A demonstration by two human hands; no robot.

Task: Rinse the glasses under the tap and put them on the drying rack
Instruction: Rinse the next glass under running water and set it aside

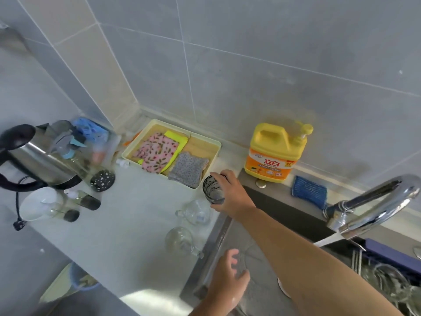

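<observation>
My right hand (pixel 230 195) reaches across the sink's left edge and grips a dark smoked glass (pixel 213 190) just above the counter. Over the sink (pixel 259 290), my left hand (pixel 227 277) curls round a clear glass (pixel 242 263), which is blurred and hard to make out. Two clear glass mugs lie on the counter by the sink, one (pixel 196 212) near the dark glass and one (pixel 180 241) closer to me. Water (pixel 328 240) runs from the chrome tap (pixel 373 206). The drying rack (pixel 387 279) at the lower right holds clear glassware.
A yellow detergent bottle (pixel 274 153) and a blue sponge (pixel 308 195) stand behind the sink. A yellow tray (pixel 216 144) holds folded cloths. A steel kettle (pixel 38 160), a white cup (pixel 41 204) and small bottles crowd the counter's left.
</observation>
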